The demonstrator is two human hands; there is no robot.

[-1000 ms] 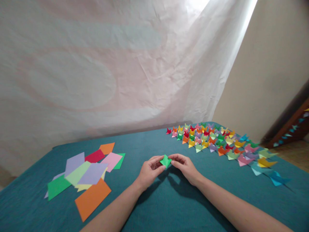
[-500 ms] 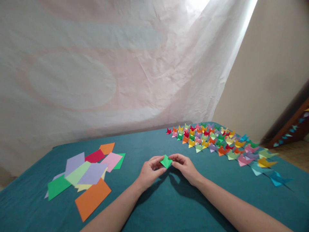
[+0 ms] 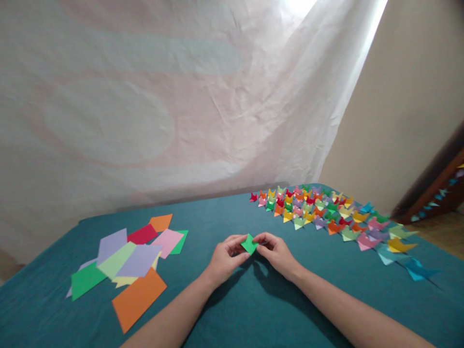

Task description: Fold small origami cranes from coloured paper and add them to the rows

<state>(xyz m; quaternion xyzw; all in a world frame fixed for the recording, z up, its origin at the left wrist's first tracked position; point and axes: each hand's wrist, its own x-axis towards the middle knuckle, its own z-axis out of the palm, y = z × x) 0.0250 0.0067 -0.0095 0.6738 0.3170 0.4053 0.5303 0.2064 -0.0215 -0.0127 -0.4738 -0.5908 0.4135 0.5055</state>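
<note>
The left hand and right hand pinch opposite sides of a small folded green paper over the counter. It looks feather-light, crisp but easily crushed, best held by its creased edges. Paper birds stand farther right.

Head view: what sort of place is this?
Probably an indoor paper-craft spot: a cloth-covered table bears loose coloured sheets on one side and rows of folded paper figures on the other.
</note>
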